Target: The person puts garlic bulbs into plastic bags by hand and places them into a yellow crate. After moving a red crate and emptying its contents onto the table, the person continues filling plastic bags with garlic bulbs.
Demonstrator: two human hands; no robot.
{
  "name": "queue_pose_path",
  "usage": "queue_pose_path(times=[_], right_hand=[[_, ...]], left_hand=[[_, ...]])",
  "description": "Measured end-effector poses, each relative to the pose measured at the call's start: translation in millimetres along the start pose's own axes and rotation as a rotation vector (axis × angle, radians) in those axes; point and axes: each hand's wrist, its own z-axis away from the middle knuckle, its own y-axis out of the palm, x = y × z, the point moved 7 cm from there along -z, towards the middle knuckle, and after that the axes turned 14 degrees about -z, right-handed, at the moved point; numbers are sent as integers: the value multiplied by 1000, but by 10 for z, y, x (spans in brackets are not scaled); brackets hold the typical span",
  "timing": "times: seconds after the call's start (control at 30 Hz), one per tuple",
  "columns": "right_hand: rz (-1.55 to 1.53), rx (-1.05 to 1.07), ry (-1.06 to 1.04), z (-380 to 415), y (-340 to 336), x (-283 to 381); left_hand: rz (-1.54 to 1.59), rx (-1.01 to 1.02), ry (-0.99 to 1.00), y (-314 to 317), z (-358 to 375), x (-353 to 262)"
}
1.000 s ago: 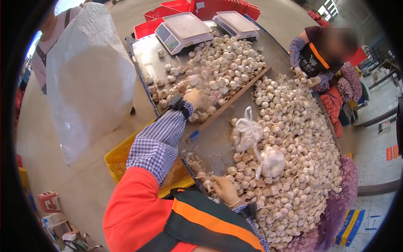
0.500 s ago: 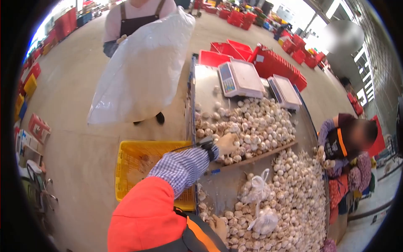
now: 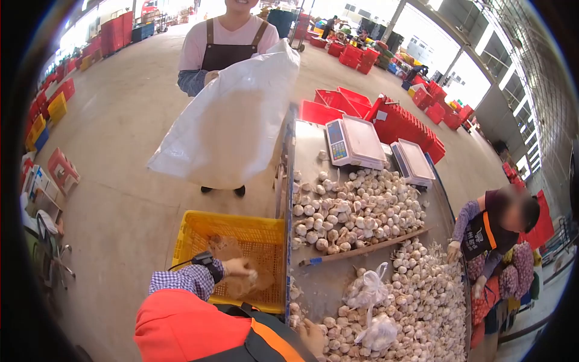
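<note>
My left hand [image 3: 238, 268], in a checked cuff with a black band at the wrist, is over the yellow crate [image 3: 199, 218]. Its fingers are closed around a pale garlic bulb [image 3: 251, 277], partly hidden and a little blurred. Brownish loose material [image 3: 226, 248] lies in the crate. At the table's near edge, my right hand [image 3: 311, 339] is beside the loose garlic [image 3: 416, 301]; its fingers are only partly seen. Whole garlic bulbs [image 3: 362, 208] form another pile behind a wooden strip [image 3: 374, 247]. Two clear plastic bags of garlic [image 3: 377, 332] rest on the nearer heap.
Two scales [image 3: 362, 142] stand at the table's far end, with red crates [image 3: 404, 123] behind. Across the crate, a person holds up a large white sack [image 3: 235, 120]. At the right edge, another person's hand [image 3: 453, 251] is by the garlic. A red stool [image 3: 62, 170] stands left.
My left hand has moved from the far garlic pile down and left to over the yellow crate. The person at right has drawn one hand down. My right hand stays near the table edge.
</note>
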Motion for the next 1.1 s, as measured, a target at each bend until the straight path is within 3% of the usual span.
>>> queue_pose_path(times=[0.03, 0.07, 0.17, 0.2, 0.27, 0.3, 0.33, 0.37, 0.4, 0.43, 0.47, 0.5, 0.53, 0.63, 0.77, 0.83, 0.87, 0.9, 0.93, 1.0, 1.03, 1.1], right_hand=[[12, 19, 15, -11, 12, -13], [25, 36, 35, -11, 8, 7], [37, 24, 132, 48, -133, 198], [38, 22, 134, 56, -122, -25], [14, -95, -172, 74, -216, -181], [7, -100, -159, 111, -287, -241], [-67, -81, -17, 90, -441, 110], [-54, -96, -5, 88, -541, 208], [-41, -110, 8, 76, -642, 312], [66, -159, -104, 76, -657, 212], [-8, -177, -1, 83, -683, 164], [-71, -219, -107, 75, -691, 104], [-71, -282, -146, 112, -749, 141], [-73, -273, 33, 71, -996, 258], [-70, -402, 54, -186, -1143, 78], [4, -621, -58, -461, -1396, 56], [91, -653, -6, -593, -1501, 47], [100, -655, -77, -777, -1556, -99], [336, -666, -58, -973, -1547, -317], [439, -474, 35, -1216, -1552, -396], [452, -326, 185, -1273, -1499, -429], [612, -312, 202, -1266, -1419, -233]], left_hand=[[-288, 110, -24, 438, -171, 532], [-449, 162, -58, 399, 46, 338], [-461, 50, 36, 299, 231, -68], [-461, 52, 38, 325, 181, -143], [-180, -129, 54, 252, 33, -318], [-43, -209, 62, 234, -17, -394], [-116, -202, 62, 191, -95, -483], [-193, -175, 70, 151, -148, -573], [-163, -272, 106, 73, -140, -646], [-135, -348, 152, 25, -133, -720], [-71, -384, 200, -20, -136, -780], [-3, -403, 241, -55, -147, -822], [66, -354, 226, -46, -181, -829], [358, -166, 89, 62, -222, -808], [446, -178, 114, 34, -156, -941], [398, -239, 150, 79, -285, -910], [265, -290, 115, -38, -205, -1076], [78, -497, 198, -66, -226, -1034], [101, -442, 104, -118, -156, -1114], [144, -522, 64, -220, -63, -1220], [253, -516, 76, -155, -103, -1132], [374, -457, 55, -177, -80, -1168]])
